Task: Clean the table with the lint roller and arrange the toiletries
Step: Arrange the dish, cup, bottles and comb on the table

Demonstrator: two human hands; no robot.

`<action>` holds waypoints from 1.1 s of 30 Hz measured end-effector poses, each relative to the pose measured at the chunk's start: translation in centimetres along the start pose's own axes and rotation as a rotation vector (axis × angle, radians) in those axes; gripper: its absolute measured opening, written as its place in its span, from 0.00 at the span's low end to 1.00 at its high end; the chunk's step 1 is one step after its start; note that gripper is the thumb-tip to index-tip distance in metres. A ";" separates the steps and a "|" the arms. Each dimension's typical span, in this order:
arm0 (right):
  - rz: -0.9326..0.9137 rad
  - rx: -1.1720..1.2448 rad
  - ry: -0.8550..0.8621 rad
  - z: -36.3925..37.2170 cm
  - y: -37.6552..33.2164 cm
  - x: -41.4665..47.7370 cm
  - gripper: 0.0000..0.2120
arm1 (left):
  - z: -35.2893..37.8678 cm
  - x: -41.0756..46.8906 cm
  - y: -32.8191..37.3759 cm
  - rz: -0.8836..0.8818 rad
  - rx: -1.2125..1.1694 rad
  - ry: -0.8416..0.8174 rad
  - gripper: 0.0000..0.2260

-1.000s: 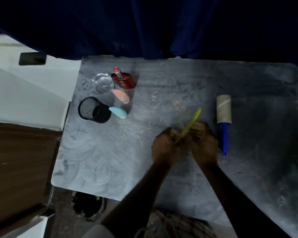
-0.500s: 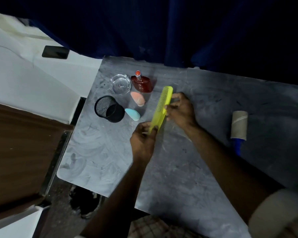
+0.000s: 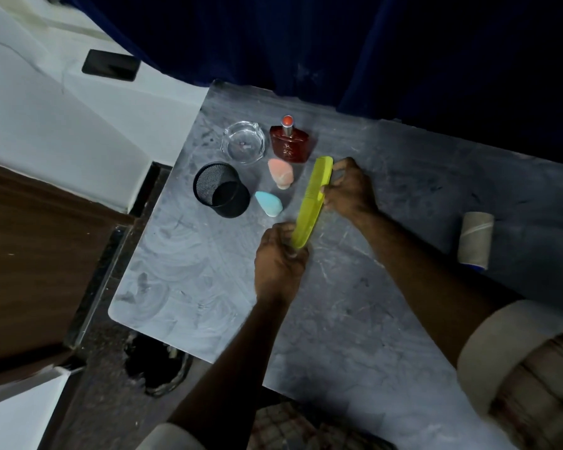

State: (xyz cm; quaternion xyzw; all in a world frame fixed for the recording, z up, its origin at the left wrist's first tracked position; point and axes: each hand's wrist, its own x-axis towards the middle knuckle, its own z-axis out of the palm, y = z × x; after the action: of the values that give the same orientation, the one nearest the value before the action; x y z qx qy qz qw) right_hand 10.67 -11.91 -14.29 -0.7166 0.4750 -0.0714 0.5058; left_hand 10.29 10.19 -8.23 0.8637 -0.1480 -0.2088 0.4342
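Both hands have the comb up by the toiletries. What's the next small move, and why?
Probably lower the comb flat onto the table where it is held: the left hand and right hand grip it, and it lines up beside the pink sponge and blue sponge.

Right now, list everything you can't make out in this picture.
Head view:
- Roller handle: hidden behind the right forearm; only a blue tip shows.
- Comb lower end: covered by the left hand.
- Bottle label: too small and dim to read.
- Speck in the dish: too small to identify.
- Cup bottom: lost in shadow.
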 end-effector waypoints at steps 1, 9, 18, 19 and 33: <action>-0.003 -0.003 -0.002 0.1 -0.2 -0.1 0.21 | -0.1 0.1 -0.1 0.011 0.015 0.003 0.17; -0.014 -0.087 0.014 0.1 -2.5 -1.5 0.22 | -1.1 0.4 -0.4 0.065 0.172 -0.053 0.19; -0.042 -0.215 0.030 0.4 -3.6 -1.6 0.19 | -1.3 0.6 -0.7 0.082 0.404 -0.078 0.26; -0.044 -0.221 0.035 0.6 -3.4 -1.6 0.19 | -1.3 0.7 -0.8 0.082 0.430 -0.080 0.26; -0.108 -0.414 0.123 0.6 -4.1 -2.2 0.21 | -1.3 0.7 -1.1 0.082 0.506 -0.095 0.22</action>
State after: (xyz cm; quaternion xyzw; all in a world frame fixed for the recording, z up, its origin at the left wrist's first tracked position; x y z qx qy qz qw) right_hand 12.30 -9.68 -10.46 -0.8238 0.4705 -0.0428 0.3134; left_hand 11.62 11.39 -8.63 0.9274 -0.2507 -0.1875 0.2050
